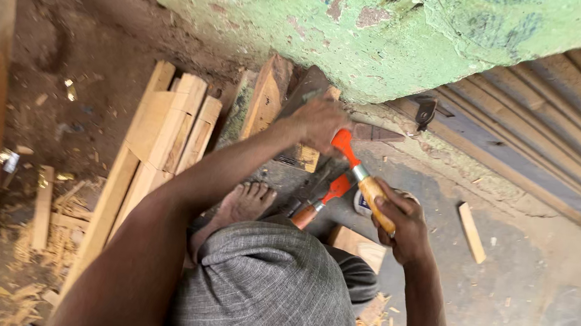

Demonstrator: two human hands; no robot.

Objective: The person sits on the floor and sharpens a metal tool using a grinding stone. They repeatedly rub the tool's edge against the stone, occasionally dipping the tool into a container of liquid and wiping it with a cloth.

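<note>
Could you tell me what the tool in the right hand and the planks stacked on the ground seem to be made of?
The tool in the right hand looks like a hammer: pale varnished wooden handle, metal collar, glossy orange section, likely paint or plastic; its head is hidden. The stacked planks look like raw, unfinished wood: pale, sawn faces with visible grain, shavings beside them.
</note>
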